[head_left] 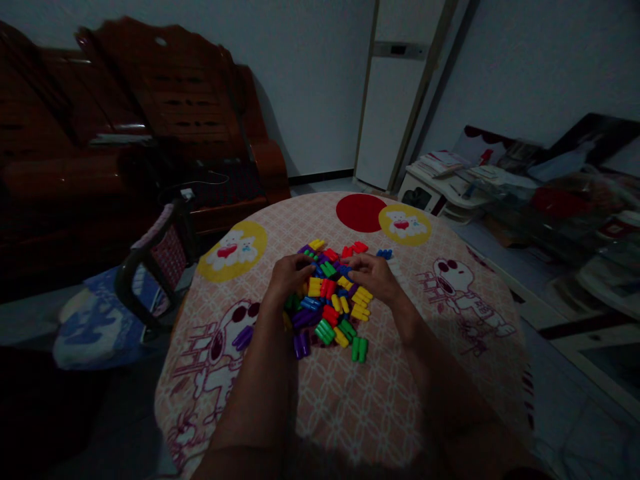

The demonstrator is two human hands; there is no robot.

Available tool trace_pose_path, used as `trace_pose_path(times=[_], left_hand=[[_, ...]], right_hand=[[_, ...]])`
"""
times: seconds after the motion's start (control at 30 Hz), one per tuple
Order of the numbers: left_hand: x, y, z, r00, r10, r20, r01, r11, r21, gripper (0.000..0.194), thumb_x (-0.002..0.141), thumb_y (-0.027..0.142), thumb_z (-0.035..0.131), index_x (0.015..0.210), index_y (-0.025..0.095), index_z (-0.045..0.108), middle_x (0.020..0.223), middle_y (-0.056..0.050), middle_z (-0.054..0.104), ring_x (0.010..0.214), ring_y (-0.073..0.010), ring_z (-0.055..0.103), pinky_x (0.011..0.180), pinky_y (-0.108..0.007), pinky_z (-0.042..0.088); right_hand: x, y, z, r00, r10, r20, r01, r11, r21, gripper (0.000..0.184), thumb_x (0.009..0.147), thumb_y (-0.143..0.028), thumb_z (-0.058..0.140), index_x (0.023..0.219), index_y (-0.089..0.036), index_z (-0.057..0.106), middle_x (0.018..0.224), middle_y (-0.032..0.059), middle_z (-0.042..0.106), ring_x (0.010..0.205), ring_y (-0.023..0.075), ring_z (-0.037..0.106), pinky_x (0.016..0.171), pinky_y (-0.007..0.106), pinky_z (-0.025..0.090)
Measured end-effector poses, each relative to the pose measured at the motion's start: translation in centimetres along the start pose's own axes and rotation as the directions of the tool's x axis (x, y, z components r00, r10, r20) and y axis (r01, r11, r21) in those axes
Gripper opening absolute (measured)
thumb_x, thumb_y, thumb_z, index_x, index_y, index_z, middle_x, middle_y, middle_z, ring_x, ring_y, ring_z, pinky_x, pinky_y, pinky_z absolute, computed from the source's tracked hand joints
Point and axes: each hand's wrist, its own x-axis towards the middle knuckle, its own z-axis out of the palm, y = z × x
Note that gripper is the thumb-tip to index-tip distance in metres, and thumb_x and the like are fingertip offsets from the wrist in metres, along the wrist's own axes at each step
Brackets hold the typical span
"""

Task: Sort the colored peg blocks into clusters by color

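Bright plastic building blocks in red, yellow, green, blue and purple lie in a loose pile on a round table. My left hand (289, 279) is at the pile's left side, fingers and thumb apart and curved over the blocks. From the right, my right hand (374, 275) reaches in, thumb and fingers apart, tips at a dark blue block (345, 271). Between the hands lie a green block (328, 269) and a red block (327, 289). Nearer me are a purple block (301, 345) and a green block (359, 349). My palms and some fingertips are hidden.
A patterned cloth (360, 413) covers the table. One purple block (243, 338) lies apart near my left forearm. A chair (155, 267) stands at the left, with a wooden sofa (175, 100) behind. Cluttered low cabinets (450, 187) line the right.
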Motion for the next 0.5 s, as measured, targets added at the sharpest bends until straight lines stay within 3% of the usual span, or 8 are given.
trace_pose_path(times=[0.13,0.23,0.37,0.5], left_hand=[[0.0,0.1,-0.1,1.0,-0.002,0.001,0.002,1.0,-0.004,0.033,0.076,0.038,0.066,0.099,0.017,0.078,0.092,-0.007,0.079,0.083,-0.0239,0.071,0.074,-0.031,0.052],[-0.1,0.4,-0.3,1.0,0.001,-0.006,0.0,1.0,0.023,0.032,0.075,0.037,0.067,0.097,0.018,0.079,0.091,-0.006,0.079,0.083,-0.0233,0.071,0.075,-0.03,0.051],[-0.2,0.7,-0.4,1.0,-0.009,-0.012,0.01,0.999,0.036,0.029,0.075,0.037,0.067,0.095,0.019,0.079,0.088,-0.005,0.079,0.081,-0.0227,0.07,0.073,-0.029,0.051],[-0.2,0.5,-0.3,1.0,-0.015,-0.009,0.016,0.999,0.036,0.032,0.075,0.039,0.067,0.097,0.019,0.079,0.088,-0.006,0.078,0.081,-0.0229,0.071,0.072,-0.03,0.051]], right_hand=[[-0.1,-0.4,-2.8,0.98,0.154,-0.129,-0.141,0.985,0.103,0.024,0.069,-0.037,0.07,0.084,-0.021,0.061,0.095,0.0049,0.076,0.069,0.0179,0.07,0.059,0.028,0.056],[-0.2,0.2,-5.6,0.956,0.141,-0.258,-0.133,0.99,0.05,0.028,0.067,-0.039,0.072,0.084,-0.02,0.062,0.087,0.0035,0.074,0.066,0.0172,0.068,0.056,0.028,0.055],[-0.6,1.7,-9.3,0.917,0.017,-0.398,-0.142,0.948,-0.286,0.024,0.066,-0.036,0.072,0.082,-0.019,0.069,0.081,0.0045,0.073,0.072,0.0205,0.067,0.071,0.035,0.057],[-1.1,3.6,-11.0,0.926,-0.083,-0.368,-0.199,0.722,-0.662,0.027,0.065,-0.019,0.068,0.091,-0.019,0.074,0.097,0.0088,0.076,0.09,0.0258,0.069,0.09,0.041,0.053]])
